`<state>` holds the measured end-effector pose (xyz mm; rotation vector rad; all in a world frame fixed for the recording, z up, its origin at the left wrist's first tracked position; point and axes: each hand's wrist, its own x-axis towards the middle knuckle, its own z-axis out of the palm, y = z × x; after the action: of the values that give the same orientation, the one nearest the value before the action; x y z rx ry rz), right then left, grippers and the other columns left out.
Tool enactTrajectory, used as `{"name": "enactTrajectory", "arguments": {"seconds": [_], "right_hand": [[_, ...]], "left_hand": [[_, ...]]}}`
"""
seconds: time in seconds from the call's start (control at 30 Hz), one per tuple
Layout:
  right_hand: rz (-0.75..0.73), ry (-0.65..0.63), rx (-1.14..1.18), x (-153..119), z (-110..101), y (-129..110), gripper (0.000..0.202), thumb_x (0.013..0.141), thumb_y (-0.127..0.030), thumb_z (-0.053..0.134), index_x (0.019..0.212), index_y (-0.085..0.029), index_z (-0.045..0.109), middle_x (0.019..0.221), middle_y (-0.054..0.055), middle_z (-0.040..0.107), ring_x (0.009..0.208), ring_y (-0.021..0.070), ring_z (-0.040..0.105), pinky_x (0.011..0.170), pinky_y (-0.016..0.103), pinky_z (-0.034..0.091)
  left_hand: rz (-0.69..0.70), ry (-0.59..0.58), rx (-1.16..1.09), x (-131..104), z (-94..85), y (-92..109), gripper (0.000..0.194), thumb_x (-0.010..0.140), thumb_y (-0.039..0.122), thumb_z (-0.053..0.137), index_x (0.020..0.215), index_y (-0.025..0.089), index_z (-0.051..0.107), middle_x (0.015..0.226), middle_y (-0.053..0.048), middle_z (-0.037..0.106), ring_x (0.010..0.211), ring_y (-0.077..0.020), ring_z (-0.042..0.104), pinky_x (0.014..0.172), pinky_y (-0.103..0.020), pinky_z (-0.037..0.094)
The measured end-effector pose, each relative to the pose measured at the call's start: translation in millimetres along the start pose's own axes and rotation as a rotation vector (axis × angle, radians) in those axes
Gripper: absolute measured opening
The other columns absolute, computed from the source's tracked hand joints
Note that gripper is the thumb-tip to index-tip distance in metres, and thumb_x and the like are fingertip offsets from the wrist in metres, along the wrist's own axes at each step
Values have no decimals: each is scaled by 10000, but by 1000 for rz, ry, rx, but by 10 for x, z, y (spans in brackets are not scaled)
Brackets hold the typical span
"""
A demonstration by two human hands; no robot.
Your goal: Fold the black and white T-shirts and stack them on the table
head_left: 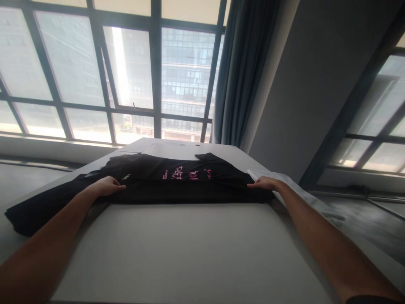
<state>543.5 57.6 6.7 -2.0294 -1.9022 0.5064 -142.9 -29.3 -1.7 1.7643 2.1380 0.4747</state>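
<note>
White table [196, 253] under black garment [186, 192] in both hands [107, 185] [266, 183]

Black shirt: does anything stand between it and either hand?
Nothing visible does. The left hand and right hand both already grip the shirt, near opposite ends of its printed part. The pale plastic lies off to the right, beyond the right hand, not between.

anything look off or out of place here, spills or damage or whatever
Nothing looks spilled or damaged. One window pane appears ajar: its frame sits askew to the surrounding grid. The black garment also has a flap poking out along its far edge, breaking its line.
</note>
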Motion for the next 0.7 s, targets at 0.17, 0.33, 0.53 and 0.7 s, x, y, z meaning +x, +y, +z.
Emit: {"name": "enactTrajectory", "arguments": {"seconds": [0.17,0.33,0.53,0.7], "right_hand": [[45,-176,226,-305,-93,39,453,649,-566,794,894,-188,755,969,104,739,894,256,671,681,304,527],[140,-91,286,-448,-81,231,538,646,-406,834,1112,-165,717,956,121,737,819,235,679,631,294,526],[155,69,262,-466,-72,442,534,632,-393,848,1087,-146,721,885,97,732,814,253,674,658,318,532],[114,124,43,-418,-60,464,437,605,-348,867,973,-145,751,787,85,716,773,262,674,655,324,530]], "left_hand": [[14,25,39,-62,12,87,395,565,543,727,660,160,713,715,-89,742,802,-297,691,724,-327,517],[17,39,82,-112,-2,108,394,562,476,761,744,136,678,894,-131,753,929,-306,687,785,-302,517],[4,71,117,-78,3,84,300,581,354,747,773,137,673,940,-146,754,990,-330,684,868,-335,502],[10,100,-31,-33,-72,-21,279,558,336,766,733,131,697,744,-88,745,794,-299,708,761,-334,532]]}}
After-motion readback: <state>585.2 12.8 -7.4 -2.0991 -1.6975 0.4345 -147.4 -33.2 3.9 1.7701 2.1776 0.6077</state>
